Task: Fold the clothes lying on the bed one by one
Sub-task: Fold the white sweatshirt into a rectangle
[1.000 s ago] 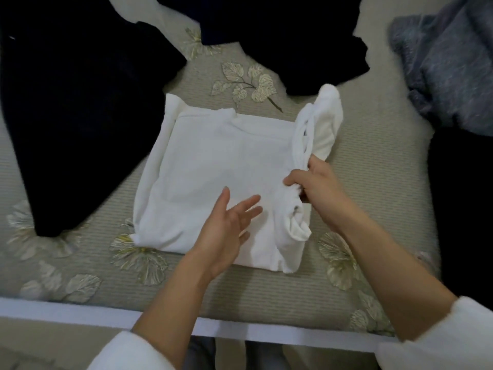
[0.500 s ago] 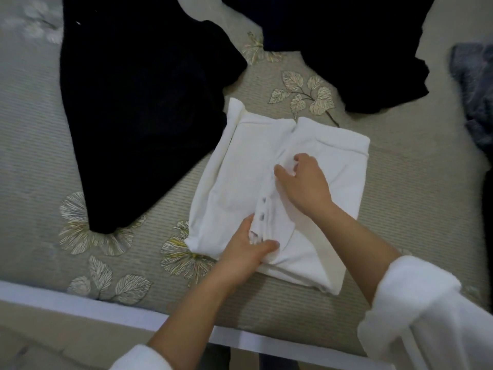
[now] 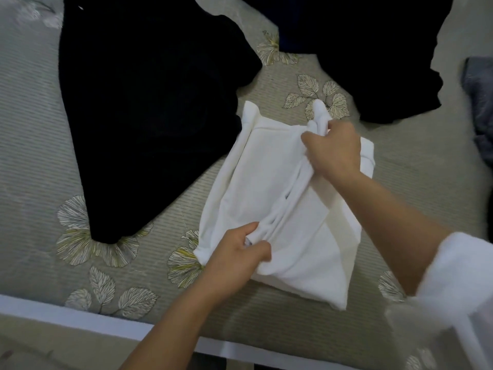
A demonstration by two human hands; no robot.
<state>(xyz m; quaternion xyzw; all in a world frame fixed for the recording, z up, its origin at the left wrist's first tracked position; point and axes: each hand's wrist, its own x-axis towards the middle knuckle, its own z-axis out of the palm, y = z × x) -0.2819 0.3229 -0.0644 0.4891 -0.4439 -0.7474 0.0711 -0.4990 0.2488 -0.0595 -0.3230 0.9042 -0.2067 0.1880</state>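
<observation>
Task's thing: the white top (image 3: 266, 182) lay half folded on the bed (image 3: 40, 156), centre-right of the frame, as a rough rectangle.
Long axis: it ran from the near edge at lower centre up to the far edge at upper centre, leaning a little right at the top.
Pointing: the far end faced the leaf print between the two dark garments, and the near end faced the person.
Fold: a raised ridge (image 3: 288, 198) of gathered cloth ran along that same axis, about mid-width of the top.
Left hand: the left hand (image 3: 234, 257), at lower centre, pinched the near end of the ridge between thumb and curled fingers.
Right hand: the right hand (image 3: 336, 148), above centre-right, was curled round the far end, and a tuft of white cloth stuck out past the knuckles.
Key relation: each hand held one end of the ridge. The bare left panel lay to the left of the grip line and the rest lay under the right forearm.
Next move, as judged: the ridge would likely be carried sideways, across the long axis, with both hands moving together.
Risk: uneven travel could skew the layers.
Around: a black garment (image 3: 149, 102) lay at upper left, close against the top's far left corner. A dark garment (image 3: 360, 49) lay at upper right and a grey cloth (image 3: 480, 102) at the right edge.
</observation>
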